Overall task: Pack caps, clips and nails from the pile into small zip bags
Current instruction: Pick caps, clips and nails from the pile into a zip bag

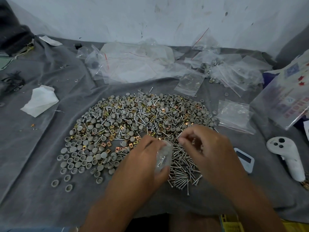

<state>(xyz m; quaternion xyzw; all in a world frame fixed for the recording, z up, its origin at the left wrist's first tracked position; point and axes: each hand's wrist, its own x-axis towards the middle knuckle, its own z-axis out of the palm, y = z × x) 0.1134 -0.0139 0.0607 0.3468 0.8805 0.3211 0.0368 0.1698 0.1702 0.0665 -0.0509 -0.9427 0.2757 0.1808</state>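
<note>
At lower centre, the left hand (147,158) grips one small zip bag (164,156) with nails inside; the right hand (204,144) pinches one nail (179,136) at its fingers. One pile (133,118) of caps, clips and nails, too many to count, fills the grey-clothed worktop (41,164) mid-frame.

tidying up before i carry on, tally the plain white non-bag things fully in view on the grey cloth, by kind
crumpled tissue: 1
flat paper scrap: 1
handheld controller: 1
small device with a screen: 1
total: 4
</note>
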